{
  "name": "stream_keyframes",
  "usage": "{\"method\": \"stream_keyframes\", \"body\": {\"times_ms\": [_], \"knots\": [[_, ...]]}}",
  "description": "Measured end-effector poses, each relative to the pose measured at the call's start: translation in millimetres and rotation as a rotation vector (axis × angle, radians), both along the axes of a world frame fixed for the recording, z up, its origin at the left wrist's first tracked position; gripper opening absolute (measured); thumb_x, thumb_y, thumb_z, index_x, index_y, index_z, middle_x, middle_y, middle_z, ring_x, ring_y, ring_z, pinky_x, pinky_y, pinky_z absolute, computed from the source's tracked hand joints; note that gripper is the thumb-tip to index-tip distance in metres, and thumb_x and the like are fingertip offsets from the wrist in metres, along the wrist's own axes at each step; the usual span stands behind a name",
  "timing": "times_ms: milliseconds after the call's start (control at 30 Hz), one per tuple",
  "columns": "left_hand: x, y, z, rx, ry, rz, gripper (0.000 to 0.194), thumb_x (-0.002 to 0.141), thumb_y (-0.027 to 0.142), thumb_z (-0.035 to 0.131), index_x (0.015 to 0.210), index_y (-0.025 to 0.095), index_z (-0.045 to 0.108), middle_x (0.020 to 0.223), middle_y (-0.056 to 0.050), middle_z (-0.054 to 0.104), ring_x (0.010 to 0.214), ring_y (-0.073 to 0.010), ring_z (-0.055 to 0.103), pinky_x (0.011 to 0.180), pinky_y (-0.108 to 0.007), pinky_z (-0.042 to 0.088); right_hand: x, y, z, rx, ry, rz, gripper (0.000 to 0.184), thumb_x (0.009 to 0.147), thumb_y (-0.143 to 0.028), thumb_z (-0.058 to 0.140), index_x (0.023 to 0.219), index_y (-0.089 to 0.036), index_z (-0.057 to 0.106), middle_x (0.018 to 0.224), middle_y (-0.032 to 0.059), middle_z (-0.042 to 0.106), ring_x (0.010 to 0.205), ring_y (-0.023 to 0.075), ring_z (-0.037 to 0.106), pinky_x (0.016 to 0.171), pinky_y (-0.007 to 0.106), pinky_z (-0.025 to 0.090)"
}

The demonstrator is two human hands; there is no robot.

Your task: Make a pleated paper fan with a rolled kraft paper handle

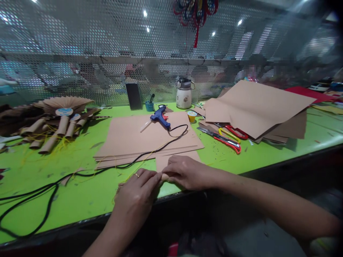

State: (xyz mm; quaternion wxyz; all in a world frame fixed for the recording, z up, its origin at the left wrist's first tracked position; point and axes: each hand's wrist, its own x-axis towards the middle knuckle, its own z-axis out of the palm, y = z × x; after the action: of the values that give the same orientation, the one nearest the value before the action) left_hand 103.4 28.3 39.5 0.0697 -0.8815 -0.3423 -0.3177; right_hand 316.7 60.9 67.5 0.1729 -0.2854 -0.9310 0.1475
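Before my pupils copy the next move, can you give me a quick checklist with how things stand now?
1. Left hand and right hand both at the brown paper: ok.
2. Glue gun apart from the hands, lying on the stacked sheets: ok.
3. Glue gun cool: cannot tell.
4. Black cord coiled tidily: not ok, it trails across the table.
5. Utility knife apart from both hands: ok.

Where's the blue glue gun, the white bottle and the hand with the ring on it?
Glue gun (160,117): head view, on its blue body.
Bottle (183,99): head view, on its white side below the lid.
Left hand (138,194): head view, on the back of it.
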Motion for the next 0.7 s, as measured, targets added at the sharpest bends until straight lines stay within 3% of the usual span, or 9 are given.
{"method": "stream_keyframes", "body": {"times_ms": [333,567,700], "knots": [[1.3,1.3,0.0,0.029,0.005,0.003,0.013,0.097,0.019,0.053,0.102,0.013,0.064,0.086,-0.007,0.067,0.076,-0.0187,0.053,0.062,-0.029,0.043,-4.2,9.4,10.5,-0.218,0.042,0.013,0.020,0.094,-0.025,0.060,0.099,-0.011,0.074,0.087,0.0089,0.071,0.082,0.0164,0.062,0.070,0.024,0.042],[-1.8,2.4,-2.8,0.055,0.057,0.020,0.017,0.098,0.018,0.049,0.104,0.014,0.064,0.086,-0.007,0.068,0.076,-0.0186,0.055,0.062,-0.029,0.044,-8.2,13.6,3.6,-0.535,0.264,-0.194,0.024,0.080,-0.026,0.076,0.097,-0.010,0.073,0.079,0.0047,0.072,0.072,0.0142,0.062,0.066,0.022,0.046],[-2.4,2.2,-3.3,0.057,0.052,0.022,0.016,0.097,0.016,0.050,0.103,0.014,0.064,0.087,-0.008,0.068,0.076,-0.0192,0.054,0.062,-0.030,0.044,-7.5,18.6,4.5,-0.555,0.228,-0.155,0.018,0.080,-0.027,0.075,0.088,-0.010,0.076,0.076,0.0041,0.071,0.071,0.0146,0.063,0.066,0.022,0.047]]}}
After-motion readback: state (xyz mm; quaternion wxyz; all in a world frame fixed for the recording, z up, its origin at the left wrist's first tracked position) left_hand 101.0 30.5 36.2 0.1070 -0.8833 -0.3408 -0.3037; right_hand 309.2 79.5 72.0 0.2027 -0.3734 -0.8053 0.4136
